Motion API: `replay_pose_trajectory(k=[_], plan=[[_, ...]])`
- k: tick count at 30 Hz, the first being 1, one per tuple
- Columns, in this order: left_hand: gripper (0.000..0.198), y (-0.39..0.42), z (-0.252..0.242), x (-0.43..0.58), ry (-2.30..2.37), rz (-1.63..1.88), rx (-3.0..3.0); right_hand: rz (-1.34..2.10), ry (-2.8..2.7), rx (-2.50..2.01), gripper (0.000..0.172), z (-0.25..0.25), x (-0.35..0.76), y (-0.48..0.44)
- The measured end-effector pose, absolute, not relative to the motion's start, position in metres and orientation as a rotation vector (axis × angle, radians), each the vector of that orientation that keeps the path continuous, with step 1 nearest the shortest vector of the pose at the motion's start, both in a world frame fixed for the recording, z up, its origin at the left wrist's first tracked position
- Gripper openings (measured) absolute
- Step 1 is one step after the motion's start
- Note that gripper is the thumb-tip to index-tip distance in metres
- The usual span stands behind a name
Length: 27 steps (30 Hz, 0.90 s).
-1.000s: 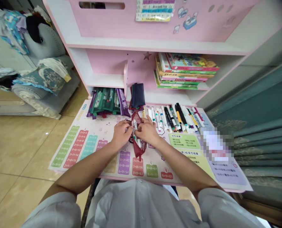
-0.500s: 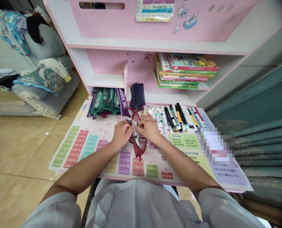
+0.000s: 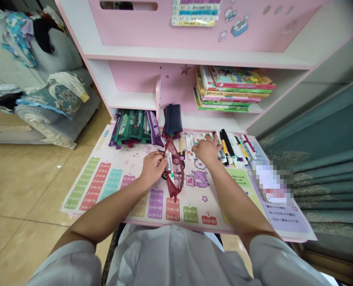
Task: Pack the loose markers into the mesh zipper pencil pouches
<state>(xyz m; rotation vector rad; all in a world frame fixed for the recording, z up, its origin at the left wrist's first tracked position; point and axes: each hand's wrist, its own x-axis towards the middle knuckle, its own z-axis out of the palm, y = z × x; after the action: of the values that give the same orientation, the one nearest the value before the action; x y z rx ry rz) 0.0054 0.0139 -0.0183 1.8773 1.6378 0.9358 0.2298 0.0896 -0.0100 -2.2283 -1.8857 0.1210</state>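
A red mesh pencil pouch (image 3: pixel 172 189) lies lengthwise on the desk in front of me, its mouth open. White markers (image 3: pixel 169 162) rest inside it. With fingers curled at the pouch's left edge, my left hand (image 3: pixel 153 169) grips it. My right hand (image 3: pixel 207 151) is over the left part of a row of markers (image 3: pixel 230 147), fingers apart and bent down onto them. Its fingertips partly cover the pens there, and nothing held shows. Between pouch and row lies a slim yellow pen (image 3: pixel 181 146).
Filled green and purple mesh pouches (image 3: pixel 134 127) lie at the back left, beside a stack of dark flat pouches (image 3: pixel 173 119). Books (image 3: pixel 230 95) are piled on the shelf. A blurred flat object (image 3: pixel 273 182) lies at right on the printed desk mat (image 3: pixel 128 198).
My right hand has left the pouch and moved right and slightly back to the marker row. My left hand stays at the pouch. The markers inside show more fully.
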Motion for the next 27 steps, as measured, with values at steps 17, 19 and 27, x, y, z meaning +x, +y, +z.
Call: replay_pose_trajectory(k=[17,19,27], plan=[[0.023,0.0135,-0.0176,0.0048,1.584,0.929,1.927,0.11,-1.927,-2.296,0.036,-0.0094,0.2228,0.0859],[0.023,0.0137,-0.0176,0.0047,1.583,0.927,1.928,0.132,-1.947,-2.278,0.034,-0.0098,0.2215,0.0855],[0.025,0.0132,-0.0181,0.0043,1.585,0.932,1.935,0.049,-1.882,-2.43,0.039,-0.0027,0.2264,0.0865]])
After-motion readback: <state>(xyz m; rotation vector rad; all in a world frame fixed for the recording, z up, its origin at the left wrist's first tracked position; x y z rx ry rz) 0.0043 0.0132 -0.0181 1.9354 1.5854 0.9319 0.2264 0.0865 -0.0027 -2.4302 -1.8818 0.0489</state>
